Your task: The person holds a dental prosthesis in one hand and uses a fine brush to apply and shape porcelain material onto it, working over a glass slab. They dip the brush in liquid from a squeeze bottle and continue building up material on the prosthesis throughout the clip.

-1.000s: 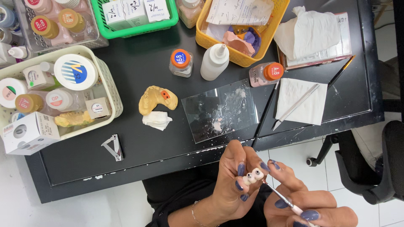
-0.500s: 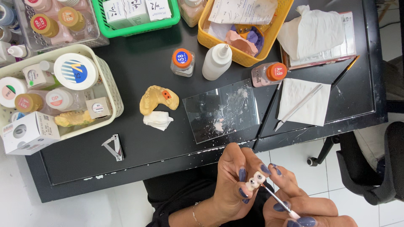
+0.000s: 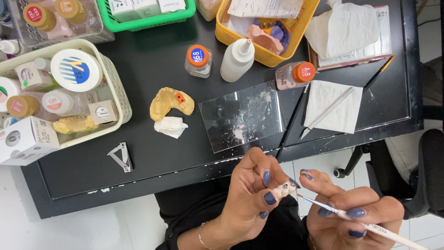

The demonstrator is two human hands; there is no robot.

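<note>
We hold a small tooth bridge point(image 3: 284, 189) pinched in our left hand point(image 3: 252, 196), below the bench point(image 3: 152, 60) edge; our right hand point(image 3: 351, 215) has a narrow grip on a fine brush point(image 3: 370, 226), tip just beside it. The bridge looks light, hard and brittle, best held by its ends. We count one glass slab point(image 3: 243, 115), one yellow cast point(image 3: 170, 103), two orange-capped jars point(image 3: 199, 60) on the bench.

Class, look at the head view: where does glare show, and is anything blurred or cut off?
Head view: even overhead light, soft shadows; glare streaks the glass slab on the black table. The left hand, its small tooth piece and the right hand's brush look sharp. Baskets at the top are cropped.
</note>
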